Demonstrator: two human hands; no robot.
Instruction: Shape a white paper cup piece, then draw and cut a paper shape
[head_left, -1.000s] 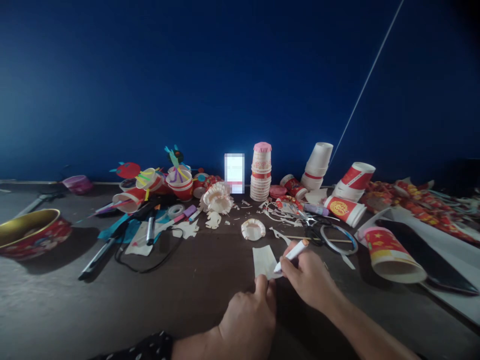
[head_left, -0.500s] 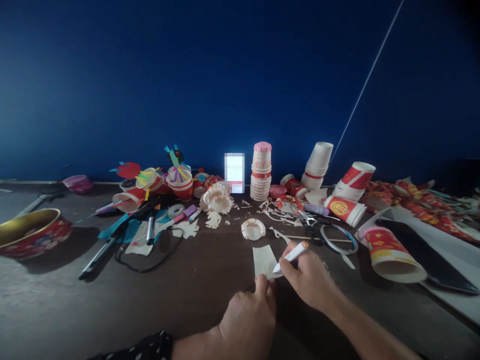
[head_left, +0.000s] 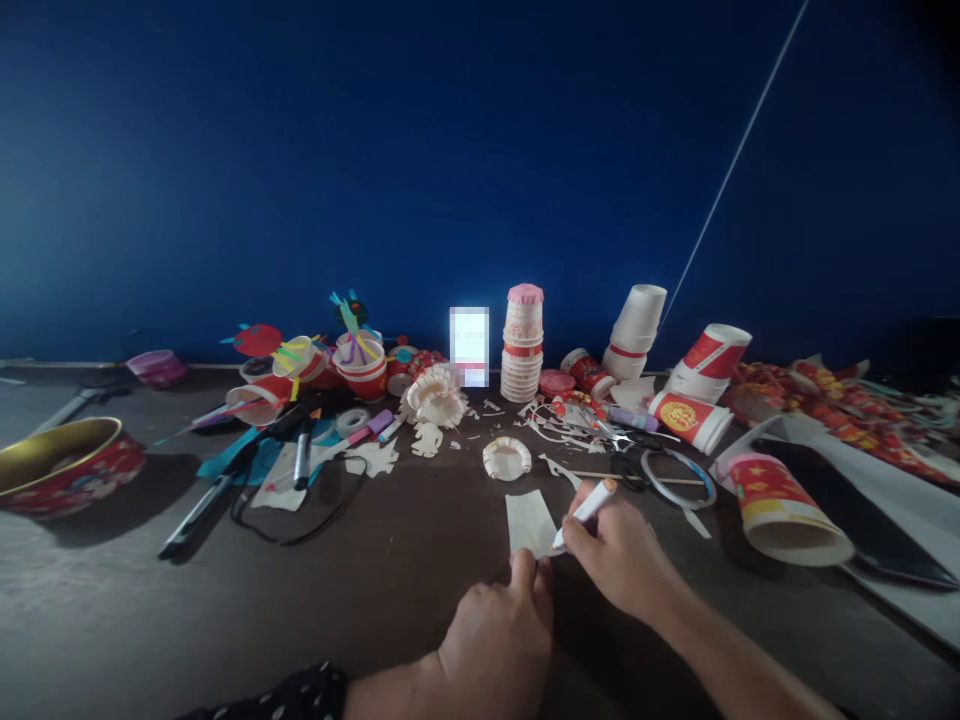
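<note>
A small white piece of paper (head_left: 529,520) lies flat on the dark table. My left hand (head_left: 499,625) is closed, with its fingertips on the paper's near edge, holding it. In my right hand (head_left: 616,550) is a white marker (head_left: 589,507) with an orange end pointing up. The marker's tip meets the paper near its lower right corner. Any line drawn there is too faint to make out. Just beyond the paper sits a small white ring-like paper cup rim (head_left: 506,459) with a rolled edge.
Scissors (head_left: 626,455) and a roll of tape (head_left: 679,478) lie to the right, by a red paper cup (head_left: 787,510) on its side. A stack of cups (head_left: 522,345) stands behind. Pens and a cutter (head_left: 202,515) lie left, near a red tin (head_left: 75,468).
The marker tip has shifted very slightly over the paper's lower right corner, along with my right hand. My left hand and the paper have stayed in place.
</note>
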